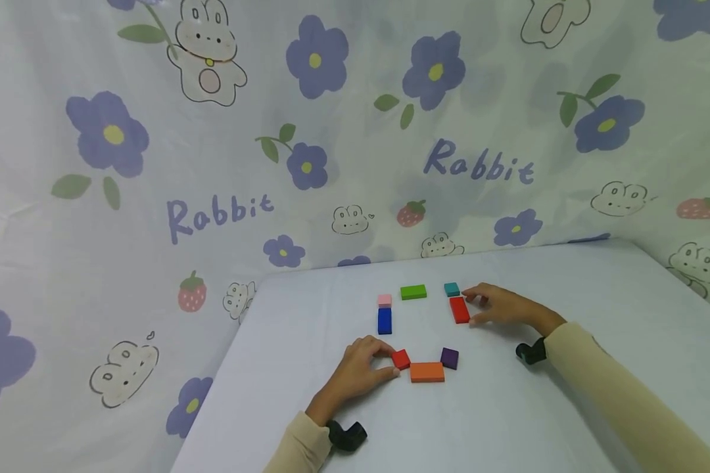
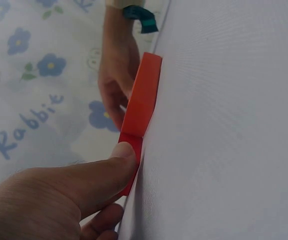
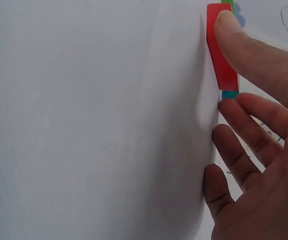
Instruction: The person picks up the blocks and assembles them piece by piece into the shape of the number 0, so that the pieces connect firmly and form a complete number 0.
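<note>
The left hand [image 1: 361, 366] is pinching the red square [image 1: 400, 359] by the orange block's corner [image 1: 427, 372], the right hand [image 1: 503, 307] is spreading loosely beside the red bar [image 1: 459, 310] and teal block [image 1: 452, 289], and light pressure is probably serving both best.

Curtain [image 1: 361, 131]: softly, evenly lit in the head view; prints were clear.
White table [image 1: 461, 414]: looked greyish, with faint ripple patterning toward one o'clock in the left-wrist view.
Right sleeve [image 1: 627, 387]: cast a soft shadow toward four o'clock.
Right hand [image 3: 253, 175]: was dimly lit; a diffuse shadow fell toward five o'clock.
</note>
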`<action>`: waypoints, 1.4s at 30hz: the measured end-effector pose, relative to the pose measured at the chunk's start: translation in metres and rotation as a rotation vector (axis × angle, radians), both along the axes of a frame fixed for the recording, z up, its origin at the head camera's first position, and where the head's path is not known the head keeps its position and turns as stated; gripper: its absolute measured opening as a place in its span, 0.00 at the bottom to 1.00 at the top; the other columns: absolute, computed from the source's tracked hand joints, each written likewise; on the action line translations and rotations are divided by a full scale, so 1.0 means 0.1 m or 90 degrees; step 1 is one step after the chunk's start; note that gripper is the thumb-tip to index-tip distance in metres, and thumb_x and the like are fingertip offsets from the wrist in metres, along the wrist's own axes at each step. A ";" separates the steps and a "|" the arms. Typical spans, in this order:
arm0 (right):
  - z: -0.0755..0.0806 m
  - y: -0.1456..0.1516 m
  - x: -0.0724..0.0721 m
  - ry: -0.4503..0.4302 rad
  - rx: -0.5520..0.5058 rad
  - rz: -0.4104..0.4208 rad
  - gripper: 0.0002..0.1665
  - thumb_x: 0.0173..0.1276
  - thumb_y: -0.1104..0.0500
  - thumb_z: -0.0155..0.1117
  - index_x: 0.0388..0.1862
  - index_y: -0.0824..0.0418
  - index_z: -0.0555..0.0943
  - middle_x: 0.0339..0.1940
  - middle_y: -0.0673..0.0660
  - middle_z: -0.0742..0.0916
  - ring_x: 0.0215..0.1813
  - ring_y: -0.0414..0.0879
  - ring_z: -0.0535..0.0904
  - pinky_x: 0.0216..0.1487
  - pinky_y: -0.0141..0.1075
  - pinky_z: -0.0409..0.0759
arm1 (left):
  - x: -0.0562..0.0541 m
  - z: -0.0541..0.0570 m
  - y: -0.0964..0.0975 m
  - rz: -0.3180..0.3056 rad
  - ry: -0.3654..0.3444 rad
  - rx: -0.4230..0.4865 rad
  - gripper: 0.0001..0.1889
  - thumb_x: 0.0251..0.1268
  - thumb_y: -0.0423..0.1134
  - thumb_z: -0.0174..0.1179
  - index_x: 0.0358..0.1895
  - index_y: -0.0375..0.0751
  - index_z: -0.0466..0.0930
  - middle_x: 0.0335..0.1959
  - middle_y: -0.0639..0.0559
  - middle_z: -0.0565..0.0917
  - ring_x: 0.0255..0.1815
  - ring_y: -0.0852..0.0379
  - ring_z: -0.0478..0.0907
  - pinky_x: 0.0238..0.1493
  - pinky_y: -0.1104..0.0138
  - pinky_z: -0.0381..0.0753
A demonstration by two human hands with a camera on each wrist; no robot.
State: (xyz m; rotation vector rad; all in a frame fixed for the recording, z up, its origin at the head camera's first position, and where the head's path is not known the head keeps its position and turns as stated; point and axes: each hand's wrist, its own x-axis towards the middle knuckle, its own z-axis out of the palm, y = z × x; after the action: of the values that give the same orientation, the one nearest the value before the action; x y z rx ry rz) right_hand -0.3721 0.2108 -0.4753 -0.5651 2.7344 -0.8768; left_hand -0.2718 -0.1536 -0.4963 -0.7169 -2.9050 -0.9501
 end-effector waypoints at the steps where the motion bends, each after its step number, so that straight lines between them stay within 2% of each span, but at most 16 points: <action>1: 0.01 0.00 -0.01 0.001 0.000 0.003 0.45 0.58 0.46 0.77 0.71 0.61 0.71 0.59 0.60 0.80 0.58 0.54 0.74 0.59 0.53 0.79 | 0.00 0.01 0.00 0.000 0.001 0.000 0.16 0.59 0.54 0.70 0.49 0.58 0.84 0.46 0.61 0.80 0.50 0.61 0.72 0.54 0.61 0.68; 12: -0.02 0.01 -0.05 0.015 -0.009 0.029 0.42 0.57 0.47 0.77 0.68 0.60 0.75 0.56 0.59 0.80 0.54 0.52 0.74 0.55 0.49 0.80 | -0.01 0.00 0.01 0.000 -0.007 0.003 0.16 0.60 0.55 0.69 0.50 0.58 0.83 0.47 0.62 0.80 0.50 0.61 0.71 0.53 0.60 0.67; 17: -0.04 0.01 -0.03 0.034 -0.022 0.016 0.41 0.57 0.46 0.78 0.66 0.60 0.75 0.55 0.57 0.81 0.53 0.51 0.75 0.55 0.47 0.80 | -0.01 0.01 0.01 0.002 -0.005 -0.002 0.16 0.60 0.55 0.69 0.50 0.58 0.83 0.47 0.62 0.80 0.50 0.61 0.71 0.54 0.60 0.67; 24: -0.02 0.01 0.04 0.044 -0.034 0.028 0.41 0.57 0.43 0.77 0.64 0.62 0.76 0.51 0.55 0.84 0.52 0.49 0.77 0.54 0.46 0.81 | 0.01 0.03 0.02 0.001 -0.016 0.001 0.17 0.59 0.55 0.70 0.49 0.57 0.84 0.47 0.61 0.80 0.51 0.60 0.72 0.54 0.60 0.67; 29: 0.02 -0.01 0.09 0.048 -0.050 0.039 0.41 0.58 0.41 0.76 0.64 0.60 0.77 0.52 0.54 0.84 0.53 0.49 0.77 0.54 0.46 0.82 | 0.01 0.03 0.01 0.000 -0.002 -0.003 0.17 0.60 0.55 0.69 0.49 0.56 0.84 0.46 0.60 0.80 0.50 0.60 0.72 0.53 0.60 0.68; 35: 0.05 -0.03 0.20 0.041 -0.071 0.025 0.41 0.57 0.40 0.76 0.64 0.59 0.77 0.53 0.52 0.84 0.52 0.47 0.77 0.53 0.41 0.82 | 0.00 0.02 0.01 0.000 0.006 -0.006 0.16 0.60 0.54 0.69 0.49 0.57 0.84 0.46 0.61 0.80 0.49 0.61 0.72 0.53 0.61 0.68; 42: 0.01 -0.06 0.36 0.067 -0.112 0.026 0.40 0.58 0.42 0.76 0.64 0.61 0.76 0.53 0.55 0.84 0.51 0.48 0.77 0.49 0.35 0.82 | 0.00 0.02 0.02 0.002 -0.007 -0.004 0.16 0.59 0.54 0.70 0.49 0.57 0.84 0.46 0.61 0.80 0.50 0.60 0.72 0.54 0.60 0.68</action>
State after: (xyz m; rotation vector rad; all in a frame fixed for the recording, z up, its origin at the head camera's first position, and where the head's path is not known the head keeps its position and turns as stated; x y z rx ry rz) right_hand -0.3362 0.2044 -0.4744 -0.7178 2.7441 -1.1156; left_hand -0.2719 -0.1521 -0.4944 -0.7096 -2.9199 -0.9475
